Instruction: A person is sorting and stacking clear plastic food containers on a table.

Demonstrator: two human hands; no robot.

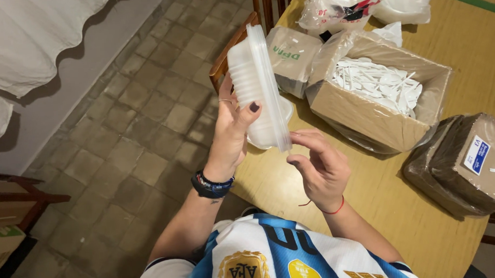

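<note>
Striped jersey (278,263) sits closest. Up past it, my left hand (230,131) has its fingers curled round a stack of clear plastic containers (255,81), thumb on front. Right hand (321,166), half open, fingertips (293,135) touching the stack's bottom corner, cutlery box (372,120) just beyond.

Stack of clear plastic containers (256,87), nested, stands on edge, tilted. Position: held above the desk edge, toward 12 o'clock.
</note>
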